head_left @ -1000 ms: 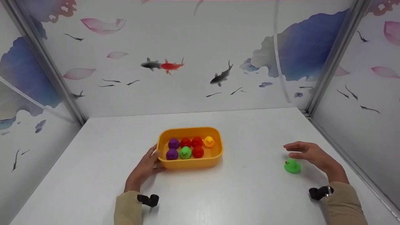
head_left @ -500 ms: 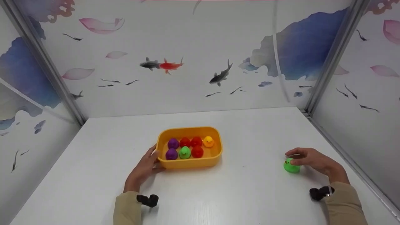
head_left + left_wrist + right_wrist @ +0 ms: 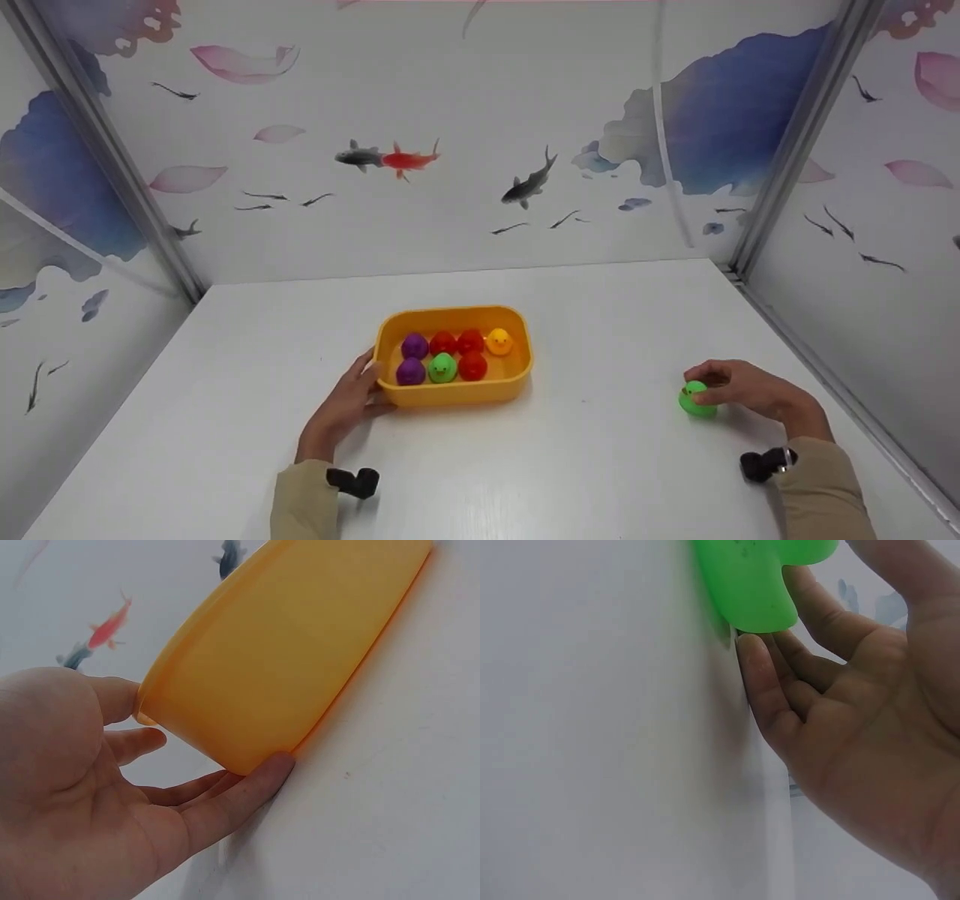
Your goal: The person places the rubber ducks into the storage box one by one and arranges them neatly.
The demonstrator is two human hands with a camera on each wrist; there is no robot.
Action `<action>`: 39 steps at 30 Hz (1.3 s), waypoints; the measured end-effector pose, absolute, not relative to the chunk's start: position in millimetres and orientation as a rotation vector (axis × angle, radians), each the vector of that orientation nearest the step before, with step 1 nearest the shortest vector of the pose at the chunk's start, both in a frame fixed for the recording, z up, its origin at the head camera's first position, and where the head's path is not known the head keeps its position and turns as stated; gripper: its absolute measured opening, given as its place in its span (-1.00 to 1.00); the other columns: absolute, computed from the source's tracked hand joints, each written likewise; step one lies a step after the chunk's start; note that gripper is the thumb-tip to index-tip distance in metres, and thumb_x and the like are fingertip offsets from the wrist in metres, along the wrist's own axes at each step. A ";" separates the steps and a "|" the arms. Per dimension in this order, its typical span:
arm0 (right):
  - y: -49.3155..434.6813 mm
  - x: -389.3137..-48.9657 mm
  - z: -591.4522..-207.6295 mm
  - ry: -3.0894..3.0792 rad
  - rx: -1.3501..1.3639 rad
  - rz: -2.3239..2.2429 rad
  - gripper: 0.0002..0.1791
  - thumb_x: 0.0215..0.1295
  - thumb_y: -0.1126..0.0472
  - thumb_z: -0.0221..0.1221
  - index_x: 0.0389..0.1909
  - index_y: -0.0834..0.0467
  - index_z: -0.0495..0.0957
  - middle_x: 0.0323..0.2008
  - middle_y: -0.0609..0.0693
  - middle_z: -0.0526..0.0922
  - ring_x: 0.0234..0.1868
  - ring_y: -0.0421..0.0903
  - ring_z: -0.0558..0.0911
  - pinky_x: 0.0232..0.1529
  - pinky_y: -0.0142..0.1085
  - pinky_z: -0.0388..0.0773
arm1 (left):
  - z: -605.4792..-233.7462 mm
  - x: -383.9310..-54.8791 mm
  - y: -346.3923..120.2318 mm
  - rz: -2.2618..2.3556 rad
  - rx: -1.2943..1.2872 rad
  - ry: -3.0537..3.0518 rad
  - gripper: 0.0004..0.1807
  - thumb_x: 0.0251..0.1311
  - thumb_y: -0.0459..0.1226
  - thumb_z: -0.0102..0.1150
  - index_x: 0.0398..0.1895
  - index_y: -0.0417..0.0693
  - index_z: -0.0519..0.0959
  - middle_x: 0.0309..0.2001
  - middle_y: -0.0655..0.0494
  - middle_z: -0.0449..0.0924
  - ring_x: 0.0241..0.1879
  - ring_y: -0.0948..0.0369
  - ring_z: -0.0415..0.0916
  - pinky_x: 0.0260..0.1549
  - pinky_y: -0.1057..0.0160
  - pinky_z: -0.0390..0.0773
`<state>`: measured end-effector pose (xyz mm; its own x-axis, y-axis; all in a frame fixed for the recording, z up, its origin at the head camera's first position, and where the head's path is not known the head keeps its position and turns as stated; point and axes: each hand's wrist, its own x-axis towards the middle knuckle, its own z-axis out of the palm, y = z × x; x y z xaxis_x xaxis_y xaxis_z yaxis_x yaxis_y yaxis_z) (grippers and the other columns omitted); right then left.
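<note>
Seven toy ducks, two purple, three red, one green and one yellow, are held in the yellow tub (image 3: 453,390) mid-desk, steadied by the left hand (image 3: 346,405) with fingers relaxed. At the right, a green duck (image 3: 696,402) is pinched by the right hand (image 3: 754,390).

A white table (image 3: 570,465) is filling the lower part of the head view, running back to the walls. Wall panels (image 3: 465,112) printed with fish, pink petals and blue leaves are enclosing it on three sides. A red fish (image 3: 409,159) is showing beside a grey one (image 3: 358,156) on the back panel. Grey metal posts (image 3: 787,142) are standing in the corners.
</note>
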<state>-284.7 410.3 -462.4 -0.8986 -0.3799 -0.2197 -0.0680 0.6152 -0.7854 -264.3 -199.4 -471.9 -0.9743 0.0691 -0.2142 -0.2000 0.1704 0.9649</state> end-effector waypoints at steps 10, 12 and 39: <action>410.1 -285.7 -461.6 2.503 -0.328 -1.168 -0.42 0.27 0.04 0.34 0.21 0.26 0.51 0.14 0.06 0.58 0.03 -0.28 0.49 0.06 -0.45 0.44 | -473.1 -264.1 -198.0 1.853 -0.111 2.281 -0.37 0.59 -0.01 -0.28 0.63 0.16 -0.07 0.46 -0.20 0.31 0.33 -0.08 0.45 0.16 0.06 0.63; 409.3 -285.9 -460.6 2.517 -0.317 -1.171 -0.45 0.27 0.02 0.33 0.18 0.23 0.53 0.09 0.01 0.60 0.03 -0.27 0.50 0.07 -0.42 0.44 | -473.6 -263.9 -197.7 1.836 -0.111 2.296 -0.36 0.59 0.00 -0.28 0.63 0.16 -0.09 0.47 -0.20 0.29 0.34 -0.08 0.44 0.17 0.06 0.62; 363.2 -280.6 -418.2 2.515 -0.369 -1.368 -0.54 0.31 0.08 0.31 0.06 0.32 0.51 -0.01 0.05 0.61 -0.15 -0.19 0.66 -0.07 -0.31 0.68 | -469.6 -261.2 -198.1 1.844 -0.107 2.280 -0.37 0.59 0.00 -0.28 0.63 0.16 -0.07 0.48 -0.22 0.27 0.34 -0.07 0.43 0.17 0.06 0.62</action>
<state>-280.6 363.2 -418.2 -0.9356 -0.3385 -0.1004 -0.0998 0.5263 -0.8444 -261.2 -198.1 -469.6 -0.9760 0.0735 -0.2052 -0.1853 0.2156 0.9587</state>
